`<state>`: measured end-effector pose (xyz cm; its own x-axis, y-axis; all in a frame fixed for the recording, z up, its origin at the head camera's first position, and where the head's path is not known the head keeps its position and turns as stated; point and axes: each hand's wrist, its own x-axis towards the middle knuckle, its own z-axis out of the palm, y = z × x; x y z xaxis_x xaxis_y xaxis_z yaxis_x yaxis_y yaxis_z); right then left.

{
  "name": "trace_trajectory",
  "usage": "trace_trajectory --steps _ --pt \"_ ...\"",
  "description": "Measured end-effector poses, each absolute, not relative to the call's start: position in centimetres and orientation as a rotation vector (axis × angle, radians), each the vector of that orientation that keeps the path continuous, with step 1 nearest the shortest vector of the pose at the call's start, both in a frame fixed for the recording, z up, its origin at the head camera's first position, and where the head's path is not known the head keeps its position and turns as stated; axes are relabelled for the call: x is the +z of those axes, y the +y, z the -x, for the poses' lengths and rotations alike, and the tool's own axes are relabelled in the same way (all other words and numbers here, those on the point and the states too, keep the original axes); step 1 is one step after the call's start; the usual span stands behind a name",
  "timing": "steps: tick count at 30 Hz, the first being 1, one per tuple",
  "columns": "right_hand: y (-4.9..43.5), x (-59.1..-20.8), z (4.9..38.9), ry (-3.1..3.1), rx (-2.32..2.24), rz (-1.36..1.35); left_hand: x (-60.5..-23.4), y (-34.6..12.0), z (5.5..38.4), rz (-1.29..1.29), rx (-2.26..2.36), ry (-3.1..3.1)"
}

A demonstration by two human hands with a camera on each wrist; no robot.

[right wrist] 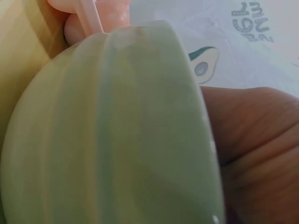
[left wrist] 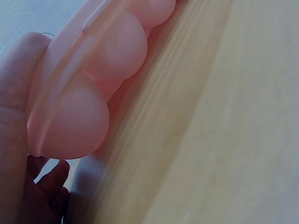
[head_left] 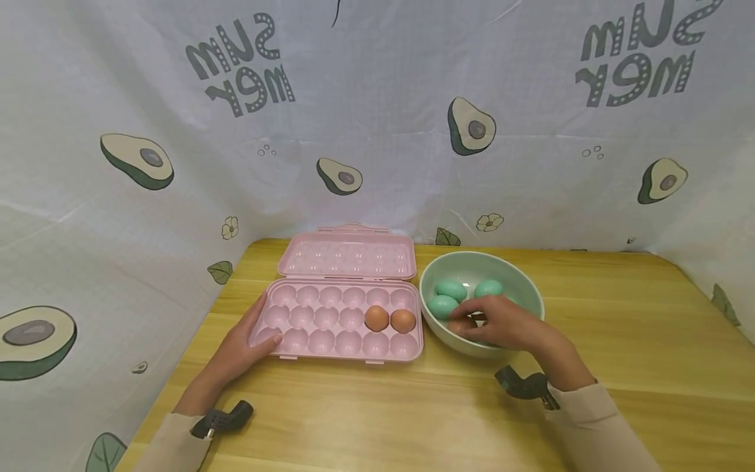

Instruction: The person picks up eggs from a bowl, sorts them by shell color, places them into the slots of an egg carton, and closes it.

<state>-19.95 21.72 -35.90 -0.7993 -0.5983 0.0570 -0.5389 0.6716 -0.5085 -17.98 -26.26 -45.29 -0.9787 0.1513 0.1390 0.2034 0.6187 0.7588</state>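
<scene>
My left hand (head_left: 240,346) grips the left end of a pink egg tray (head_left: 326,318), its thumb over the front corner. In the left wrist view, fingers (left wrist: 51,179) curl below the tray's rounded cups (left wrist: 77,123). Two brown eggs (head_left: 376,318) sit side by side in the middle row, toward the right end. My right hand (head_left: 501,322) reaches into a pale green bowl (head_left: 522,288) and holds a brown egg (head_left: 460,326) by its fingertips. Several green eggs (head_left: 451,290) lie around that hand. In the right wrist view the bowl's wall (right wrist: 117,140) hides the fingertips.
The tray's hinged lid (head_left: 348,255) lies open behind it, toward the cloth. Bowl and tray stand close together on a wooden table (head_left: 354,406). A white cloth (head_left: 389,131) printed with avocados hangs along the back and sides.
</scene>
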Motion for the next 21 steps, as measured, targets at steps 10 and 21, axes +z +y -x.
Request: trace_trajectory --steps 10,21 --pt "21.40 -36.10 19.86 2.789 -0.762 0.922 -45.27 -26.32 17.89 0.291 -1.302 -2.784" --pt "21.12 -36.50 19.97 2.778 -0.760 1.007 -45.16 -26.28 17.89 0.286 -1.294 -2.789"
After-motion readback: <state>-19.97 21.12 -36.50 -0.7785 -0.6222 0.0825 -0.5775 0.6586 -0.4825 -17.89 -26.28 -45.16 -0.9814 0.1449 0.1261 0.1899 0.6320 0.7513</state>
